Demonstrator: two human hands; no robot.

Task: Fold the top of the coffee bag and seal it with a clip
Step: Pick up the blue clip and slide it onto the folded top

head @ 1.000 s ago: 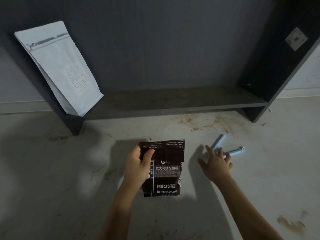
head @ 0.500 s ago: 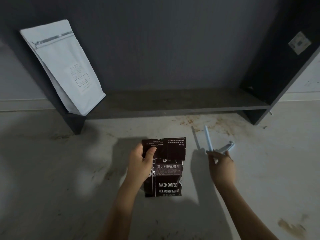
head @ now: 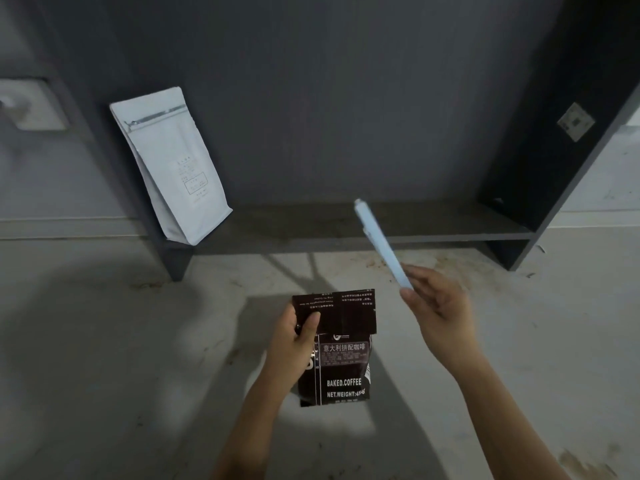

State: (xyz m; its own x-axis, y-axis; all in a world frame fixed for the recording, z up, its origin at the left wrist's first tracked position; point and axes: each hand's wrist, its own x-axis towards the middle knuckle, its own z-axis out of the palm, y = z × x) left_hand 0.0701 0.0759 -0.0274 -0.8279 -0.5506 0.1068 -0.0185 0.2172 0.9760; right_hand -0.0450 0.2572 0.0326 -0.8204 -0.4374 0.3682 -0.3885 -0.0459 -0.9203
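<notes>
Head view: left hand (head: 294, 344) grips the coffee bag (head: 341, 355), right hand (head: 440, 306) grips the clip (head: 382, 245).

At lower centre of the frame the left grip is closed on the bag's left edge, thumb pressing the folded-over top flap; the dark bag stands upright on the pale, stained floor (head: 104, 358). Right of it, the right grip is closed around the lower end of the pale blue clip, held in the air and slanting up-left, apart from the bag. At upper left a white pouch (head: 173, 164) leans on the left end of a low dark shelf (head: 433, 233).
</notes>
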